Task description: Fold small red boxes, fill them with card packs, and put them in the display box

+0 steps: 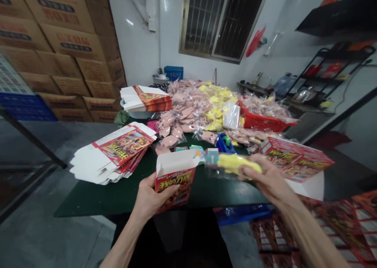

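Dark green table (pixel 141 193), bagged pink and yellow pieces (pixel 194 107) heaped across its far end; red plastic basket (pixel 262 123) at the heap's right. Flattened red-and-white cartons (pixel 112 154) stacked left; made-up red cartons (pixel 296 158) at the right edge. Blue tape dispenser (pixel 224 143) at the heap's front. Left hand (pixel 153 195) closed around an open-topped red printed carton (pixel 176 177), held above the table's near edge. Right hand (pixel 268 177) curled around a clear-bagged yellow item (pixel 238 164), blurred, just beside the carton's mouth.
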